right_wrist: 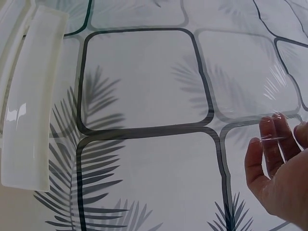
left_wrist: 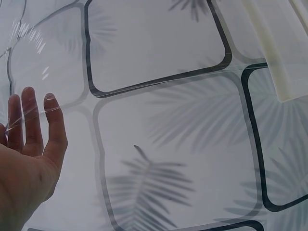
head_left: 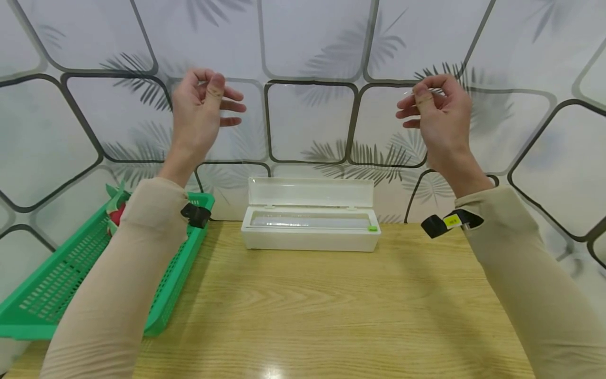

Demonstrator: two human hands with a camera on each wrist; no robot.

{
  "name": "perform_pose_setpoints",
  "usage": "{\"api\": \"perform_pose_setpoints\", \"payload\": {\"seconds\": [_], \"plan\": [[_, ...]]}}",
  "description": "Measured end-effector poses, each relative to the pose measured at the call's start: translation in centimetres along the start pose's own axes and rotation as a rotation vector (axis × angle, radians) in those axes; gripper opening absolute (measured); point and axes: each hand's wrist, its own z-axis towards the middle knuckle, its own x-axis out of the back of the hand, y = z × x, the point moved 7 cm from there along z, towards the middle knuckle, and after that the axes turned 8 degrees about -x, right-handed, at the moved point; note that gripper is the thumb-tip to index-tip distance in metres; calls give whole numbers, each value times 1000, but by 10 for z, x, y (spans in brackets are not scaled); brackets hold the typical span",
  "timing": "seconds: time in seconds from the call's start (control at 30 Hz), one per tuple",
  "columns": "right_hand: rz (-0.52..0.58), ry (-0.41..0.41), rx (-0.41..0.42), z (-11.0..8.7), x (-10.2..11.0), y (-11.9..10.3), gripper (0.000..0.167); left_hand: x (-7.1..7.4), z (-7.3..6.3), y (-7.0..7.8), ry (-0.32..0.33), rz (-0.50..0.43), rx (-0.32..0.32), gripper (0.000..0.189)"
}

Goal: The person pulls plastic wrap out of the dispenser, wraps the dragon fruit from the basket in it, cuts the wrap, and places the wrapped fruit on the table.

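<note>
A sheet of clear cling film [left_wrist: 33, 38] is stretched between my two raised hands, showing mainly as glints and a thin edge line. My left hand [head_left: 200, 113] pinches one end between thumb and forefinger, its other fingers spread. At the other end, my right hand [head_left: 445, 118] pinches the film [right_wrist: 275, 86] in the same manner. Below and between the hands, a white cling film dispenser [head_left: 310, 239] stands on the table with its lid [head_left: 311, 192] raised. Inside lies a roll of film [head_left: 303, 221], and a small green slider [head_left: 372, 228] sits at the right front.
On the left stands a green perforated basket [head_left: 163, 310], partly hidden by my left sleeve. Something red with green leaves [head_left: 115, 213] shows at its far end. The wood-grain table [head_left: 307, 310] meets a patterned wall [head_left: 312, 123] behind the dispenser.
</note>
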Motion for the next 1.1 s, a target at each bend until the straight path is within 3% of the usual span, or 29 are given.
{"api": "perform_pose_setpoints", "payload": {"seconds": [0.73, 1.1], "plan": [[9, -11, 69, -5, 0, -12, 11, 0, 1, 13, 14, -25, -19, 15], [21, 7, 54, -6, 3, -15, 15, -1, 0, 18, 11, -36, -24, 19]]}}
